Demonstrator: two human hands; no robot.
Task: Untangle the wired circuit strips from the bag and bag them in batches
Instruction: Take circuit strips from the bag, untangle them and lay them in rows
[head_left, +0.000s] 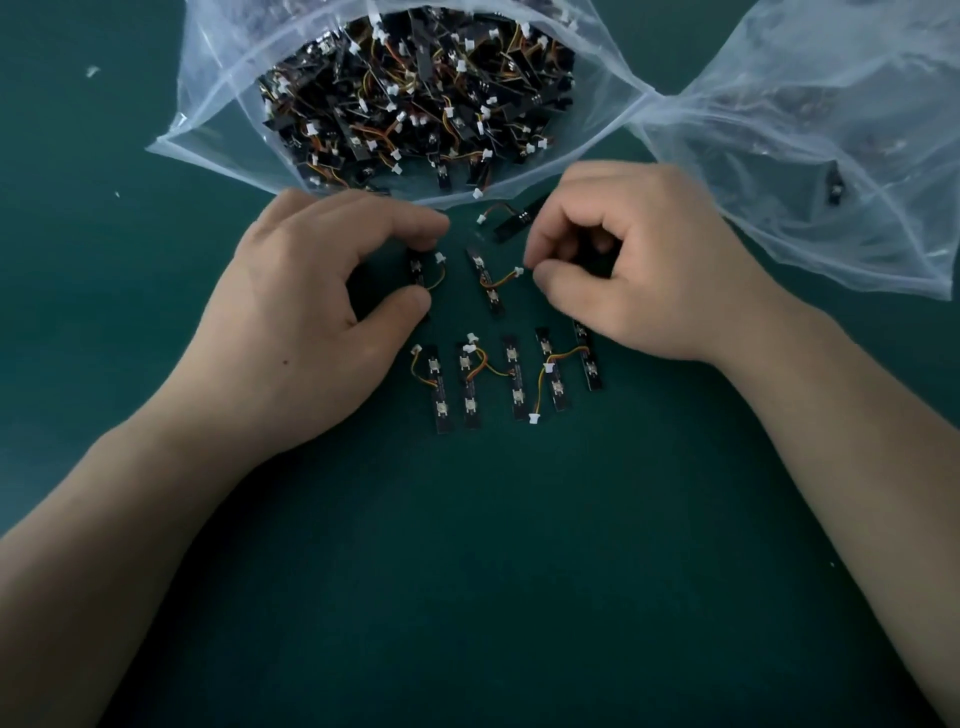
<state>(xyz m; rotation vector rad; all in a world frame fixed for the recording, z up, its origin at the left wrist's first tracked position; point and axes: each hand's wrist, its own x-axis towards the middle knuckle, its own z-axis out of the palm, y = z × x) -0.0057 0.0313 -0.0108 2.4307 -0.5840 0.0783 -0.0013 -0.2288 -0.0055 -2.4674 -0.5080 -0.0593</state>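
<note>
A clear plastic bag (218, 119) lies open at the top, packed with tangled black circuit strips (415, 98) with orange-yellow wires and white plugs. My left hand (311, 312) pinches one strip (418, 270) between thumb and forefinger, lengthwise on the mat. My right hand (628, 265) is curled, its thumb and forefinger tips beside the white plug (518, 270) of a second strip (485, 283); whether they touch it is unclear. Another strip (511, 223) lies by the bag's mouth. Several strips (514, 382) lie in a row below my hands.
A second clear bag (831, 130) spreads at the upper right with one dark strip (832, 189) inside. Everything lies on a dark green mat (467, 571). Small white scraps (92, 71) lie at the upper left.
</note>
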